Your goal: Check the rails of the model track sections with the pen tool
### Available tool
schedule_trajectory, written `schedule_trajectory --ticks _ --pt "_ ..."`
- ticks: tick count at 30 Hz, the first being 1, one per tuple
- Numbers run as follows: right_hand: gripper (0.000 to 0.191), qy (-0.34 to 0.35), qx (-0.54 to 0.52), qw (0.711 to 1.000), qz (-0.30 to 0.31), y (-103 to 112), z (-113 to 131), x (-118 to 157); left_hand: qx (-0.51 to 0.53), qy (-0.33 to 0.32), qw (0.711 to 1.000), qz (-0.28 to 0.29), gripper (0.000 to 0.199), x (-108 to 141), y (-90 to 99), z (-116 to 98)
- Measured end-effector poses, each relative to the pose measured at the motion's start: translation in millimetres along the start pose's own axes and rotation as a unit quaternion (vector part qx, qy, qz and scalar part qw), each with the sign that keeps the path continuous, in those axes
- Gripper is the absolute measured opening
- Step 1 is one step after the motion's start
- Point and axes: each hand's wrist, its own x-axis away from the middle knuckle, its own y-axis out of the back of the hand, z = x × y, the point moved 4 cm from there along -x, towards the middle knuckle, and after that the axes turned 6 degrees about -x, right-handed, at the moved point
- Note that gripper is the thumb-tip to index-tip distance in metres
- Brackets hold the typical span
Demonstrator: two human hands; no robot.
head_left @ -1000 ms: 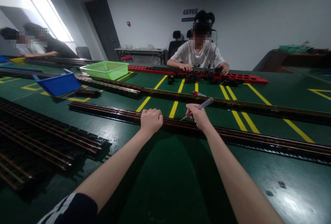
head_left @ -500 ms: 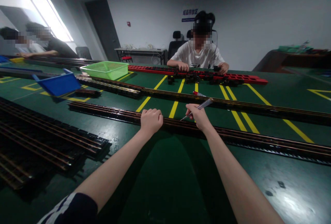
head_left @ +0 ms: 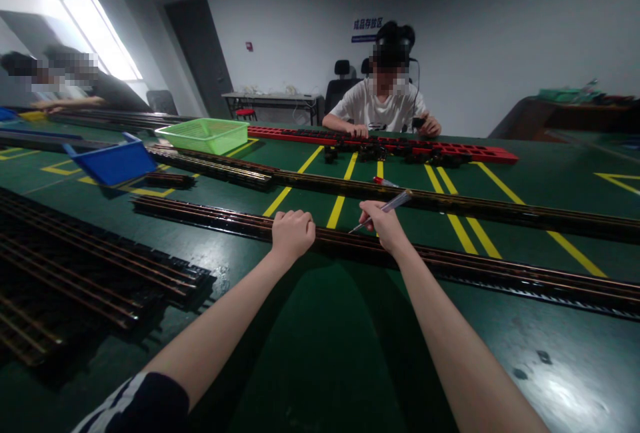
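A long black rail with copper-coloured strips [head_left: 475, 265] lies across the table in front of me. My left hand [head_left: 293, 233] is closed over it, fingers curled around its far edge. To the right, my right hand [head_left: 381, 221] grips a screwdriver [head_left: 398, 200] with a clear handle, held like a pen. Its thin shaft slants down to the left, and the tip is at the rail's upper face, a short way from my left hand. Whether the tip touches a small part there is too fine to make out.
Another long rail [head_left: 440, 201] runs behind, with a red-handled tool [head_left: 385, 182] beside it. More rails [head_left: 95, 253] lie at left. A blue bin [head_left: 117, 161] and green basket [head_left: 205, 135] stand beyond. Across the table, a person [head_left: 383, 103] handles a red frame [head_left: 493, 153].
My hands and the screwdriver hold their places on the rail. Across the table, the other person's hands have shifted slightly. At far left, the people have moved a little.
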Motion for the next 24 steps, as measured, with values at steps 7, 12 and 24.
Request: schedule_trajectory --ticks 7,12,24 --pt "0.033 0.001 -0.001 1.000 0.004 -0.5 2.5 1.5 0.002 -0.003 1.000 0.000 0.032 0.3 0.0 0.2" --pt "0.033 0.003 -0.008 1.000 -0.002 -0.6 1.2 0.3 -0.015 -0.001 1.000 -0.001 0.031 0.3 0.3 -0.2" --pt "0.034 0.002 -0.006 1.000 0.004 -0.7 2.0 1.4 0.000 -0.002 1.000 0.003 0.032 0.3 1.0 -0.2"
